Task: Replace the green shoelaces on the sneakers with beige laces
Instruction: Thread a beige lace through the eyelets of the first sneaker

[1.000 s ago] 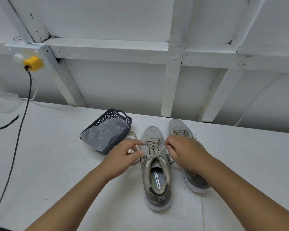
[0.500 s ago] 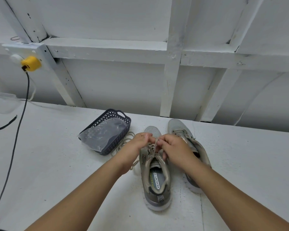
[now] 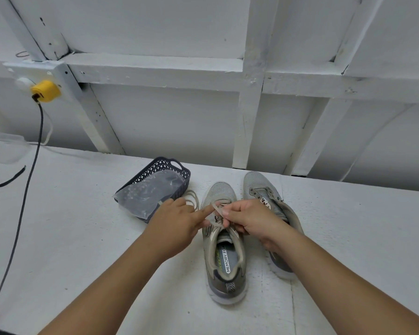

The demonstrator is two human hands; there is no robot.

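Two grey sneakers stand side by side on the white table, toes pointing away from me. The left sneaker (image 3: pixel 224 252) carries a beige lace (image 3: pixel 215 208) through its eyelets. My left hand (image 3: pixel 177 226) stretches its index finger against this lace over the tongue and holds it with the thumb below. Close beside it, my right hand (image 3: pixel 250 220) pinches the same lace between thumb and fingers. The right sneaker (image 3: pixel 261 187) lies partly under my right hand, and its visible front eyelets are bare. A loose beige lace (image 3: pixel 191 198) lies coiled next to the basket.
A dark plastic basket (image 3: pixel 173 165) with a clear plastic bag (image 3: pixel 150 194) in it sits left of the sneakers. A black cable (image 3: pixel 32 165) hangs from a yellow plug (image 3: pixel 45 91) on the wall at the left. A white framed wall rises behind the table.
My hands came together over the left sneaker's tongue from a wider spread. The left index finger now points out along the lace, and the right hand holds the lace close to it.
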